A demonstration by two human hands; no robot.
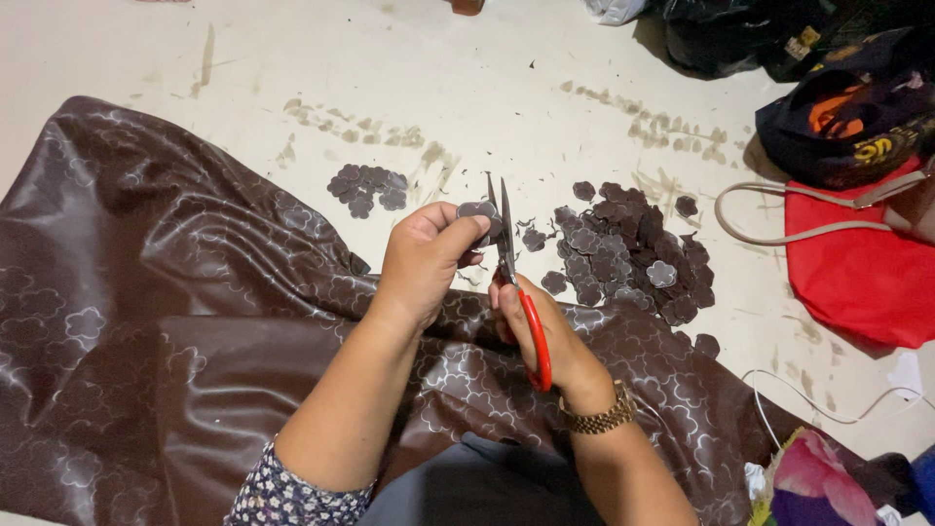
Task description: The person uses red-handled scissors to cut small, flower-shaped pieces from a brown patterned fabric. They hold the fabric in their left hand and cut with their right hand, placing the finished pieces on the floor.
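Observation:
My left hand (426,261) pinches a small brown flower-shaped cutout (479,211) between thumb and fingers. My right hand (542,336) grips red-handled scissors (534,336), whose blades (504,229) point away from me and meet the edge of the cutout. A gold watch sits on my right wrist. Both hands hover over a large sheet of glossy brown material (146,321) printed with flower outlines, which lies over my lap and the floor.
A big heap of cut brown flower pieces (623,253) lies right of the scissors, a smaller heap (367,188) to the left. A red bag (862,268) with a beige strap, dark bags (847,107) and a white cable (828,409) lie at the right.

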